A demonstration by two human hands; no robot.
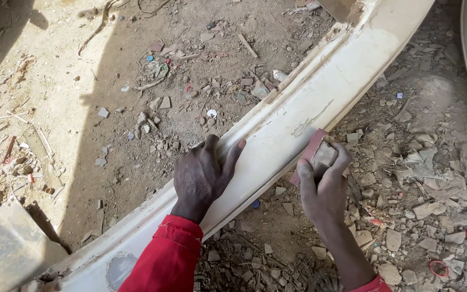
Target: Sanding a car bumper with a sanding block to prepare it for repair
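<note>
Right hand (pixel 325 186) pinches a reddish sanding block (pixel 315 154) against the long cream panel (pixel 293 121) — sanding looks underway near a chipped patch (pixel 310 123). Left hand (pixel 204 173) lies spread flat on that panel, bracing it. Next stroke likely needs even pressure toward the chip.

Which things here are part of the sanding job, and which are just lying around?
In use: sanding block in right hand; white panel under left hand.
Lying about: rubble, sticks, red ring, grey sheet.
</note>
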